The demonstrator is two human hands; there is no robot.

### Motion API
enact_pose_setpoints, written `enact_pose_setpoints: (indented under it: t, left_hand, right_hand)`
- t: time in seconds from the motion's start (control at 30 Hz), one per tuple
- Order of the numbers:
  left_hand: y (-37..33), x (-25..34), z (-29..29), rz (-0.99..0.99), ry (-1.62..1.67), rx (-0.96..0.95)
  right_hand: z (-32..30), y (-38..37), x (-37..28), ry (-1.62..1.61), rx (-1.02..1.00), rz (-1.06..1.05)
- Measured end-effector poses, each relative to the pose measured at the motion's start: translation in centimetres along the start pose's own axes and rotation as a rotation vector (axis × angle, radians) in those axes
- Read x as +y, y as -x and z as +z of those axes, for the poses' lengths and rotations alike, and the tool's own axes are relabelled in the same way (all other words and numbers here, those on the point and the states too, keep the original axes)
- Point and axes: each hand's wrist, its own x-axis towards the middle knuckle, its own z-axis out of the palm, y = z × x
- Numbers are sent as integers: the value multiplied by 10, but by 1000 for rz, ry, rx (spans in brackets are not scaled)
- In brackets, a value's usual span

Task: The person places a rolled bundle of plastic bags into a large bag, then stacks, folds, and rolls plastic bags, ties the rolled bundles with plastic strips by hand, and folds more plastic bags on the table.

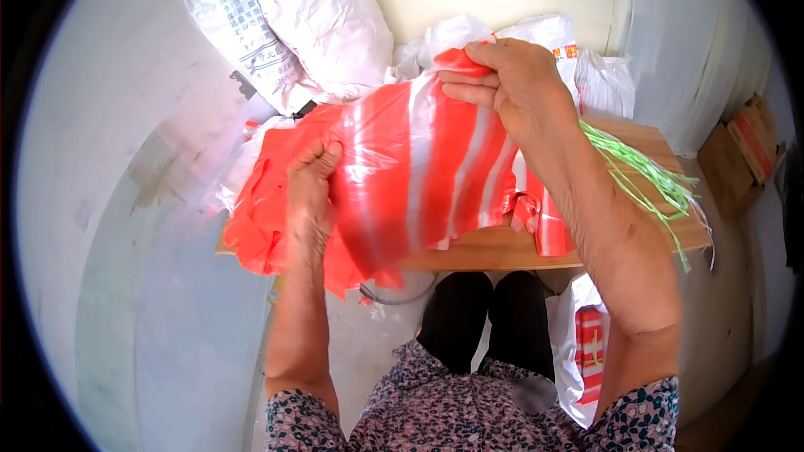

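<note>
A red plastic bag with white stripes (389, 163) is stretched between my two hands above a wooden table (494, 249). My left hand (311, 176) grips it on the left, thumb on top, where more crumpled red plastic bunches up beside and below the hand. At the upper right, my right hand (507, 79) pinches the bag's upper corner between thumb and fingers. The lower edge of the bag is blurred. Under my right forearm lies more red and white striped plastic (548, 222) on the table, partly hidden.
Green plastic strings (641, 163) hang over the table's right end. Large stuffed white sacks (322, 21) stand at the back left, with white plastic bags (607, 84) behind the table. Cardboard boxes (741, 151) are at the far right. Below, a white bag (569, 368) holds red striped bundles.
</note>
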Motion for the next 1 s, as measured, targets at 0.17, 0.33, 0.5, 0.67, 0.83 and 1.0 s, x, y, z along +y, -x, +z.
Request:
enact_pose_setpoints:
  t: [0.17,0.33,0.5,0.67,0.83,1.0]
  left_hand:
    - [-16,23,-12,57,-138,-140]
    - [-28,28,-10,21,-218,-203]
    - [-31,31,-13,-15,-247,-161]
    - [-37,26,-8,-28,-200,-156]
    - [-17,25,2,-12,-169,-106]
    - [-9,8,10,-63,-85,-183]
  right_hand:
    - [-3,2,-12,187,-88,2]
    - [-3,-5,-17,127,-68,-1]
    - [11,-2,-11,140,-53,-28]
    - [24,-3,-21,-34,112,12]
    - [6,-4,-2,69,-148,-128]
    - [5,-11,-4,73,-82,-27]
